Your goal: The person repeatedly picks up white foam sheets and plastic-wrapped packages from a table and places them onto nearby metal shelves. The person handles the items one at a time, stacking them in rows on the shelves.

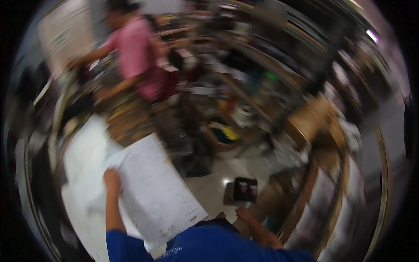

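Left hand (111, 180) laid on white sheet (148, 183) over bench (83, 153), fingers seemingly flat, grip blurred. Right hand (243, 214) clamped under dark phone (245, 189), held upright near floor (218, 174). Sheet being checked, likely; steady framing needed next.

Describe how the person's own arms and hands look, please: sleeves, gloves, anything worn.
Both arms wear short blue sleeves, part of a blue shirt with a small pale marking on the chest. The forearms are bare. The left hand and right hand wear no gloves. The blur hides any watch or ring.
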A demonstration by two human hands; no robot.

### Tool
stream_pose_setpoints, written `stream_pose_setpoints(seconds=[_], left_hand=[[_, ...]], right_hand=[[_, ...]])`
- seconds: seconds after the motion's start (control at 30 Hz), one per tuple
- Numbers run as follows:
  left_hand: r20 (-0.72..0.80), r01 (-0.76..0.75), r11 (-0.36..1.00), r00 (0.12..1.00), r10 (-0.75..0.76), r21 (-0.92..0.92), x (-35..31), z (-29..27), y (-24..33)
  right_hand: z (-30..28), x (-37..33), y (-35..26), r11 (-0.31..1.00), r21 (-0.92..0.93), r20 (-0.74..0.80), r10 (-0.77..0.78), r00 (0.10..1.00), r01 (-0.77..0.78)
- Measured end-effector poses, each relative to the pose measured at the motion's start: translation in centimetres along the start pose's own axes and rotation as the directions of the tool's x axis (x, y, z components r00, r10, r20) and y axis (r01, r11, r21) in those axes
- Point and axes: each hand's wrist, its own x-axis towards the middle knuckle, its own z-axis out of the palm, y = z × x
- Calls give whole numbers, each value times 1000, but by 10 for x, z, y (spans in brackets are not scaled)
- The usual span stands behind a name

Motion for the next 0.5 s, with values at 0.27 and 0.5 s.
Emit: stream_pose_setpoints(seconds=[0.27,0.5], left_hand=[[110,-224,919,956,272,-324,-10,4,138],[277,-136,618,805,524,-774,-65,-25,359]], right_hand=[[0,-17,-100,889,333,-116,-293,949,315],[-53,-116,-237,776,240,18,-605,796,584]])
